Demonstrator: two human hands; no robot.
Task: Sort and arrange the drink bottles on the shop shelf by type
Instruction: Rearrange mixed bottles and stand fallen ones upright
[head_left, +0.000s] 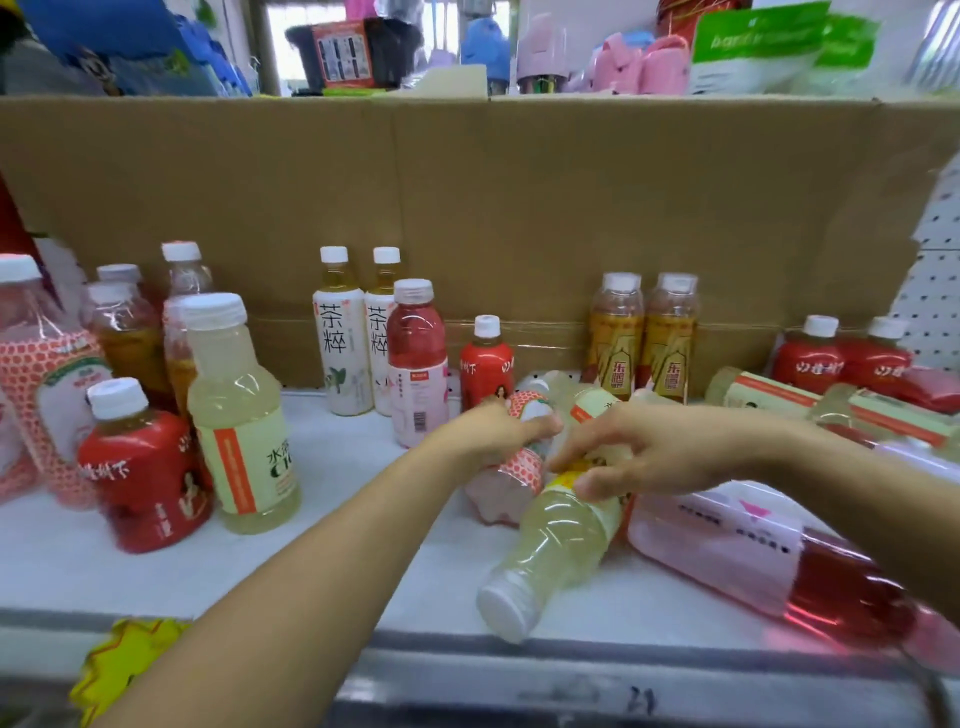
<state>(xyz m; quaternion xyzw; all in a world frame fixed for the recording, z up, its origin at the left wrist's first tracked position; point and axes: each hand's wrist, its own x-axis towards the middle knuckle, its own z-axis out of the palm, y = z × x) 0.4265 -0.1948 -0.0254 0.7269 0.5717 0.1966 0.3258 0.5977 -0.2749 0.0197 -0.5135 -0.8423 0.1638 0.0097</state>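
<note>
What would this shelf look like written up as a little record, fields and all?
Place: shop shelf, cardboard sheet behind
Left hand: grips a lying pink-patterned bottle
Right hand: grips a lying pale yellow bottle
Standing at back: white tea bottles, gold-labelled bottles
Lying at right: red drink bottle
Sorting: unfinished, several bottles lie flat

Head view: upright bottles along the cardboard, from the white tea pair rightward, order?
Left tea bottle → right tea bottle → pink bottle → first red bottle → left gold bottle → right gold bottle → second red bottle → third red bottle
</note>
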